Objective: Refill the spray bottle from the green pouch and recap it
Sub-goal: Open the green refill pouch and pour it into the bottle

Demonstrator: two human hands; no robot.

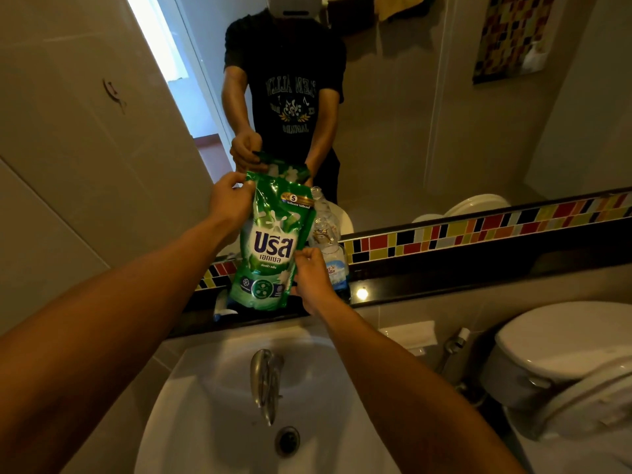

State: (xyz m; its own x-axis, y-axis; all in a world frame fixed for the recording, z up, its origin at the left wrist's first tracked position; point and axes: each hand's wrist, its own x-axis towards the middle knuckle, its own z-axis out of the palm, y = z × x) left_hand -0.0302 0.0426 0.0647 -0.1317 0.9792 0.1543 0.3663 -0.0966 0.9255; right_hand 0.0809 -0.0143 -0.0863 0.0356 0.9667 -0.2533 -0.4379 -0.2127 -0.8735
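Note:
The green pouch (270,241) stands upright over the dark ledge (427,289) behind the sink, its printed front facing me. My left hand (231,200) pinches its top left corner. My right hand (311,275) grips its lower right edge. Just behind the pouch, to the right, stands a clear plastic bottle (330,248) with a blue and white label; its open neck shows above the pouch's right shoulder. I see no spray cap in view.
A white sink (212,398) with a chrome tap (265,381) lies directly below my arms. A mirror (410,97) covers the wall ahead above a multicoloured tile strip (478,230). A white toilet (564,364) sits at the right, with a bidet sprayer (456,342) beside it.

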